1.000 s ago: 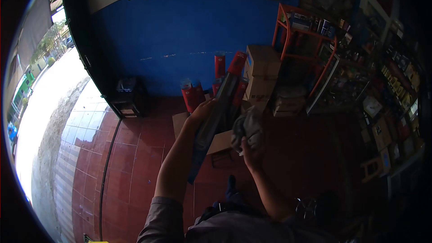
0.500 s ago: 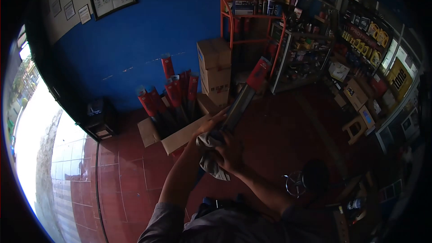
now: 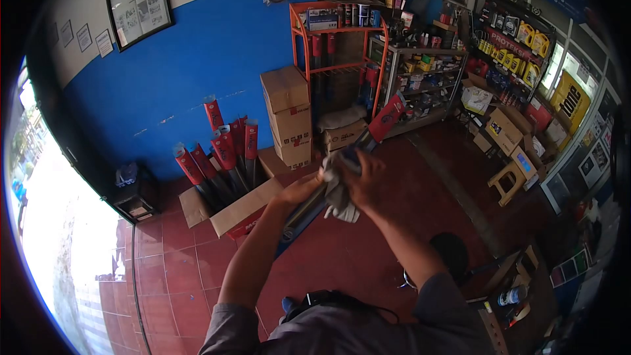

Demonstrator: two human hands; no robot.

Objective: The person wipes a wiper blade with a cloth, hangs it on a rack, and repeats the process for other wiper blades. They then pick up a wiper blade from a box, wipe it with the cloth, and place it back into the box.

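Red-ended package (image 3: 386, 118) | raised above the floor (image 3: 335, 256), right of the open carton (image 3: 253, 205) | long axis slanting near-left to far-right | left hand (image 3: 297, 192) grasping mid-length; right hand (image 3: 368, 184), nearer the red end, clenching cloth (image 3: 337, 192) against it (exact contact hidden)

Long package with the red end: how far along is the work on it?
Looks done: the long package is out, held beyond the open box. In hand: the left grip steadies it while the right grip holds a cloth against it. Probably left: finishing that wipe. Similar packages stand in the box; whether they're wiped, I can't tell.
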